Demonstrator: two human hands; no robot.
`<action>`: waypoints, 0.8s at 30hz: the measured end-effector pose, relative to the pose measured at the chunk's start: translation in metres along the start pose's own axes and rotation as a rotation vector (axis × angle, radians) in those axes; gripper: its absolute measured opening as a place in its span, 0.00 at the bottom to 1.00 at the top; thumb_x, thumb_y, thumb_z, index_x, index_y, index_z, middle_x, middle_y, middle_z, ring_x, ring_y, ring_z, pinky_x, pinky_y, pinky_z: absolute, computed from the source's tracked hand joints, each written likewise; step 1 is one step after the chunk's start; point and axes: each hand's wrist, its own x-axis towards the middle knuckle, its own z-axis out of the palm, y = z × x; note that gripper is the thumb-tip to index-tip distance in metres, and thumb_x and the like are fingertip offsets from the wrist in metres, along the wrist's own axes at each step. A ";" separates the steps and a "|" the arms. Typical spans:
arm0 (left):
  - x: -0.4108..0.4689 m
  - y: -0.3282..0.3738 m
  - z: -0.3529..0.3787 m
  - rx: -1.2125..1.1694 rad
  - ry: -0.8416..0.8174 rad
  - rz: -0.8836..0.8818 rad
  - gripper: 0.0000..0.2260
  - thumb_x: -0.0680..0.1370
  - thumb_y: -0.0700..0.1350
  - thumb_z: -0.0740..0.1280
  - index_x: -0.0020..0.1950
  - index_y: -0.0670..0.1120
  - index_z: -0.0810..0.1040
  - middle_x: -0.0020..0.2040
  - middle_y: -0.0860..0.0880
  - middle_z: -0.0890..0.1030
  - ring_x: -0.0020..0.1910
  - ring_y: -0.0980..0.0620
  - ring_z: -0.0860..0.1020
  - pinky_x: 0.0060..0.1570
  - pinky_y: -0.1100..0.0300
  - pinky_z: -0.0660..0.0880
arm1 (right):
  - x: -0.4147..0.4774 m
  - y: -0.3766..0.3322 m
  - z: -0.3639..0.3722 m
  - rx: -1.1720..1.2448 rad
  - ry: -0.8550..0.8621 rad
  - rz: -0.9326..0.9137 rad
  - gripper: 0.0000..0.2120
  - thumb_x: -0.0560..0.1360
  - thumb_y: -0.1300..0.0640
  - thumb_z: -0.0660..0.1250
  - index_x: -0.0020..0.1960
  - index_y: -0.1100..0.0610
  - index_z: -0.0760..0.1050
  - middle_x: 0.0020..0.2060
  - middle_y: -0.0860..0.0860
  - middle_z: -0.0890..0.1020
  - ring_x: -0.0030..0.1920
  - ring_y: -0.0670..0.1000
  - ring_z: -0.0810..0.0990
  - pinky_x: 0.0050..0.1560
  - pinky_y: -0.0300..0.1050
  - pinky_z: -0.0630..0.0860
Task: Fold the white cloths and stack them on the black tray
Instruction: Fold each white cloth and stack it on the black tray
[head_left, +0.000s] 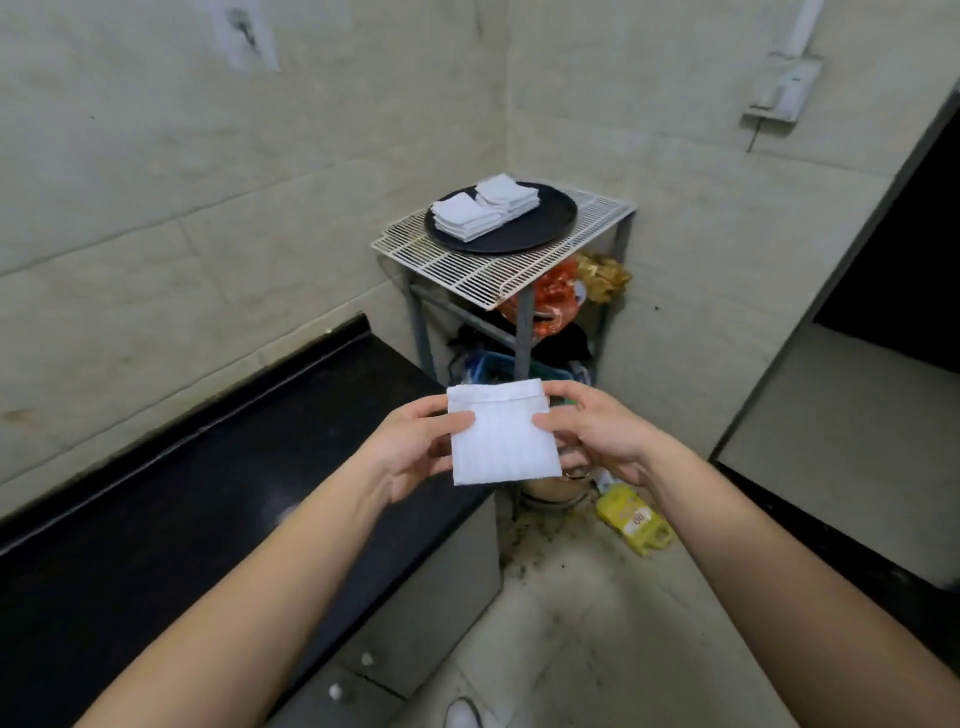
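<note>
both hands (415, 447) (597, 436) pinching folded white cloth (504, 434), stacks on black tray (556, 218)

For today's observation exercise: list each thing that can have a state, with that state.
cloth: folded, held in the air
left hand: pinches the cloth's left edge
right hand: pinches its right edge
tray: on the wire shelf, carrying two cloth stacks

No legible txt; label on yellow jug (631, 519) too blurry.

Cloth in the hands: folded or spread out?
Folded. The cloth is a compact square with a doubled flap along its top edge, pinched between the left hand and right hand.
</note>
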 end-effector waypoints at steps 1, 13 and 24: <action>0.016 0.003 0.010 0.002 -0.012 -0.005 0.15 0.76 0.37 0.71 0.63 0.43 0.80 0.56 0.43 0.85 0.52 0.47 0.84 0.46 0.53 0.82 | 0.009 -0.001 -0.015 0.004 0.012 -0.001 0.15 0.79 0.63 0.66 0.64 0.50 0.73 0.47 0.51 0.85 0.42 0.50 0.85 0.38 0.47 0.81; 0.224 0.129 0.059 -0.027 -0.035 0.105 0.13 0.77 0.36 0.70 0.62 0.40 0.80 0.54 0.42 0.85 0.47 0.49 0.84 0.41 0.55 0.83 | 0.184 -0.124 -0.122 -0.042 0.093 -0.105 0.12 0.79 0.64 0.66 0.57 0.49 0.76 0.51 0.53 0.86 0.46 0.50 0.85 0.43 0.50 0.84; 0.338 0.220 0.049 -0.120 0.093 0.144 0.13 0.76 0.35 0.70 0.61 0.39 0.79 0.54 0.43 0.85 0.46 0.49 0.85 0.37 0.57 0.81 | 0.337 -0.201 -0.158 -0.088 0.038 -0.110 0.12 0.79 0.59 0.67 0.62 0.51 0.80 0.51 0.50 0.87 0.49 0.50 0.86 0.44 0.46 0.81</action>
